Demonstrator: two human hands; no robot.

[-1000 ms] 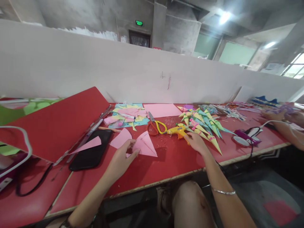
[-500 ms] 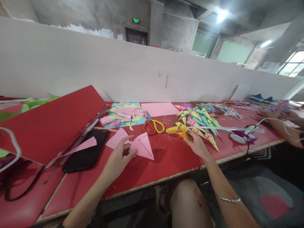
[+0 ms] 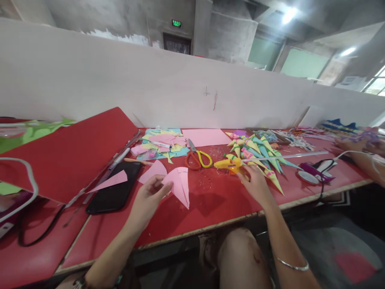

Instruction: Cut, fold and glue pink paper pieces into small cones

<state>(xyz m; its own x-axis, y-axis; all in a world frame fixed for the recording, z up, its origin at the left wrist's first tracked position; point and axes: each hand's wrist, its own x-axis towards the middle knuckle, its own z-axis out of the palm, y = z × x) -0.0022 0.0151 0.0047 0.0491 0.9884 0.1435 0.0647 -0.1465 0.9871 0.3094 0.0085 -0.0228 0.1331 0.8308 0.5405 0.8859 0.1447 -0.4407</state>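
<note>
Between thumb and fingers, my left hand (image 3: 152, 194) pinches a folded pink paper piece (image 3: 179, 185), held a little above the red table (image 3: 210, 208). Its narrow end points down toward me. Another pink paper piece (image 3: 154, 170) lies just behind that hand. My right hand (image 3: 254, 182) is closed around the handle of a yellow glue gun (image 3: 229, 163), whose nozzle faces left; a clear glue stick (image 3: 288, 155) juts out of its back end. Scissors (image 3: 198, 158) with one red and one yellow handle lie behind, between the hands.
Decorated paper cones (image 3: 261, 150) are piled right of the glue gun. Paper scraps (image 3: 164, 142) and a pink sheet (image 3: 206, 137) lie at the back. A black phone (image 3: 116, 190) and red board (image 3: 72, 156) are left. At far right, another person's hand (image 3: 357, 142) is at work.
My left hand has lifted the pink paper, turning it so its point hangs lower and nearer me. My right hand has closed further around the glue gun's handle. The view has shifted slightly.
</note>
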